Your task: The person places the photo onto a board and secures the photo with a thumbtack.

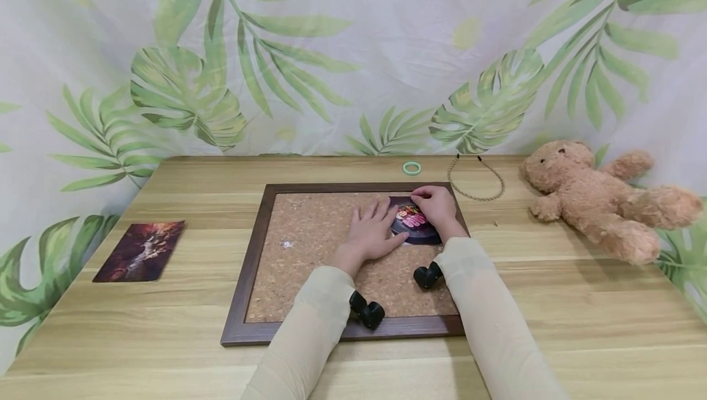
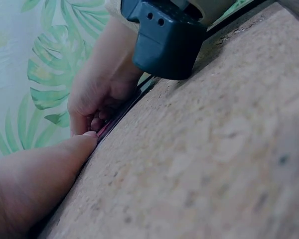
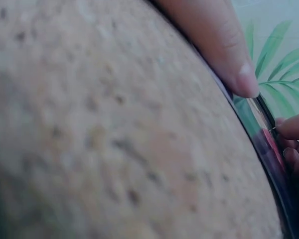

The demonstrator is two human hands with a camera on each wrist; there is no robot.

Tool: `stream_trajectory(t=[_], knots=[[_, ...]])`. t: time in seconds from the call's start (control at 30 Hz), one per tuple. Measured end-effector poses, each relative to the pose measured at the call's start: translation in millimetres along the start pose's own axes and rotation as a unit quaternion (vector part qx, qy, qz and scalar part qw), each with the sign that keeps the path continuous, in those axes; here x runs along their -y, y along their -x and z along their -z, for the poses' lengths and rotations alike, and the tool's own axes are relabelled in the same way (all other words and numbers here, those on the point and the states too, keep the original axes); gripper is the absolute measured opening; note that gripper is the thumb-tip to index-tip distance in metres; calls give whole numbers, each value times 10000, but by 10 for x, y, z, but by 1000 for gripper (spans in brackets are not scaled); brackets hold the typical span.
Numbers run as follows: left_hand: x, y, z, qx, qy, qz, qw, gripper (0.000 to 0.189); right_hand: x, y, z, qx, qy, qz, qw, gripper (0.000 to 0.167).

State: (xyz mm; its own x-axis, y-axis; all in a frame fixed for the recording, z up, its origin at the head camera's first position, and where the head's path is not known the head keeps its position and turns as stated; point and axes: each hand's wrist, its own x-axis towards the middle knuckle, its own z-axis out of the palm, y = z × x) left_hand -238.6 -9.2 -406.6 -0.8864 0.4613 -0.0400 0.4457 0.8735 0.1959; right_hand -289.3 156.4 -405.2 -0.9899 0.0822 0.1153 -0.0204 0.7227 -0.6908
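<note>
A corkboard [image 1: 315, 277] with a dark brown frame lies on the wooden table. On its upper right part is a dark picture card [image 1: 428, 232] with a bright pink and multicoloured design. My left hand [image 1: 371, 234] lies spread on the card's left side and the cork, its thumb [image 2: 65, 154] pressing the card's lower edge. At the card's top edge my right hand [image 1: 437, 208] has its fingers curled and pinches what appears to be a small thin pin [image 3: 273, 129], mostly hidden by the fingertips.
A second picture card [image 1: 139, 251] lies left of the board. Behind the board are a green ring [image 1: 411, 168] and a chain [image 1: 476, 196]. A brown teddy bear [image 1: 593, 197] lies at the right, with a tiny brass-coloured piece [image 1: 496, 223] nearer the frame. White marks [image 1: 286, 245] dot the cork.
</note>
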Motion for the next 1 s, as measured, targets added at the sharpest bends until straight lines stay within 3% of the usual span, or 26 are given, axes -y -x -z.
stream_trajectory(t=[0.57,1.0], knots=[[-4,-1,-3,-17,9,42,10000,68,30,8,-13,-84,197,-99,9997,14],[-8,4,-7,-14,37,65,10000,68,44,64,-23,-31,373,267,9989,14]])
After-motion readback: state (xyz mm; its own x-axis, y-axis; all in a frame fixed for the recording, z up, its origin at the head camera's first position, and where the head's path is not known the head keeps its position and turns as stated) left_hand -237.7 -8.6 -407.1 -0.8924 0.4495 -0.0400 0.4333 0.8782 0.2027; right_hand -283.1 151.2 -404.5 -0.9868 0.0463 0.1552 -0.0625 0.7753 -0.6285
